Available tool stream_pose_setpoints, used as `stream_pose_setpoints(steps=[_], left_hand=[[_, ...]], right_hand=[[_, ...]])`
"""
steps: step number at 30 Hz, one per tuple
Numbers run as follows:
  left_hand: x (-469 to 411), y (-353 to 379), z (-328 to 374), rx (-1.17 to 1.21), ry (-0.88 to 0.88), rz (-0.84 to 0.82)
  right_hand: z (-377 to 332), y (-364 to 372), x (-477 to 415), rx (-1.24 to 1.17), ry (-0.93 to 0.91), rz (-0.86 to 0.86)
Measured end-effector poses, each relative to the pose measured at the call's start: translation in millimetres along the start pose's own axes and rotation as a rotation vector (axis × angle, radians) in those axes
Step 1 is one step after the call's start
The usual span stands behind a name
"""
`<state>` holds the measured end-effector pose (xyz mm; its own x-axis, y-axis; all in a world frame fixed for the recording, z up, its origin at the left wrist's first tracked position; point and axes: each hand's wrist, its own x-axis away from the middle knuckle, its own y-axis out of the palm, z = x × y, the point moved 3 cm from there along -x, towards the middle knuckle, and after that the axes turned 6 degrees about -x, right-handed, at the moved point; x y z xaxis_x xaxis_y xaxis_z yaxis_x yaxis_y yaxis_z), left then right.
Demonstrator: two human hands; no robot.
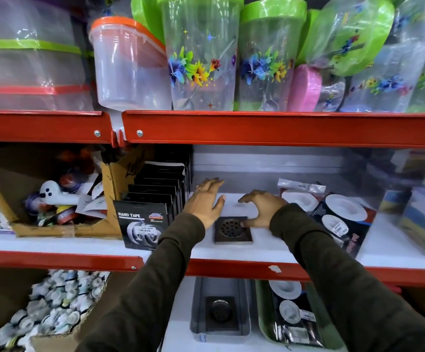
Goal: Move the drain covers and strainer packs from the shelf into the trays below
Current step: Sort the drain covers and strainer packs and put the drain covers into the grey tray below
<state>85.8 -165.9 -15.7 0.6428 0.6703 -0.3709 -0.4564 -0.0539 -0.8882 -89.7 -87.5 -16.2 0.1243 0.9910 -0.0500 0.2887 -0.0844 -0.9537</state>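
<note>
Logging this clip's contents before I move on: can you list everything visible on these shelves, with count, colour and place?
drain cover on shelf: one, dark square, middle shelf between the hands
drain cover in tray: one, dark, in the grey tray below
strainer packs: a stack, count unclear, white discs on dark card, middle shelf right
strainer pack in tray: at least one, in the green tray below
tape packs: a row, black, middle shelf left of the hands
cardboard box: one, brown, mixed small goods, far left
plastic jars: several, clear with green or orange lids, top shelf
left hand: open, flat on shelf
right hand: open, thumb at the cover's edge
</note>
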Motion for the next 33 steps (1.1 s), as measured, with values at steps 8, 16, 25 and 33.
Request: stream_pose_setpoints(steps=[8,16,25,33], left_hand=[[-30,26,87,-0.004,0.132,-0.086],[-57,86,168,0.058,0.043,-0.307],[-71,113,196,0.315,-0.204,-0.471],[-53,87,159,0.125,-0.402,-0.556]], right_hand=[[75,-34,60,0.027,0.315,0.315],[163,-30,137,0.17,1.084,0.175],[195,-12,137,-0.849,0.907,0.56],[167,-25,93,-0.814,0.642,0.521]])
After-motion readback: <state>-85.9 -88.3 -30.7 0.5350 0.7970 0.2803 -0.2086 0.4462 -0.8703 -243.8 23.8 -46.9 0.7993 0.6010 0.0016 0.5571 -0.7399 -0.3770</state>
